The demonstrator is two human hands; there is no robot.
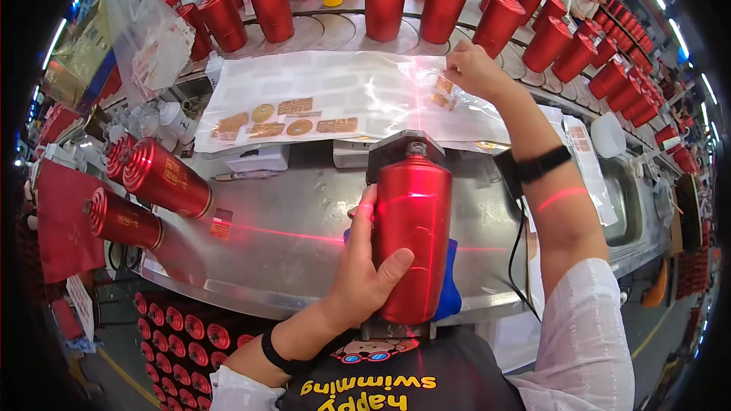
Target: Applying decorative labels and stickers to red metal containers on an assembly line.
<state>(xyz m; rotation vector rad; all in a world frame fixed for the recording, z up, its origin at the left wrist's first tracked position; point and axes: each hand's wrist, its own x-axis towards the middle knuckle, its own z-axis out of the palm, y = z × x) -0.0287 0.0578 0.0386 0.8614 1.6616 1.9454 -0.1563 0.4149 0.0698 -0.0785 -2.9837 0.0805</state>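
Glossy red cylindrical bottle (415, 236) above the curved stainless-steel bench (289, 268), directly before the person.
Beyond it, a large white sheet (343, 80) lies spread out, apparently as a base for labels. The left hand (364, 278) wraps the bottle's lower left side, thumb across its front, seemingly steadying it. The right hand (478, 70) has its fingertips drawn together at the sheet's right; I cannot tell whether they pinch anything. Small gold-coloured labels (337, 126) lie leftward, presumably within easy reach.

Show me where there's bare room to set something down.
Bare steel bench lies between the left hand and three red bottles, around a small label, and between the gripped bottle and black cable. Crowded: the bottle-lined conveyor.
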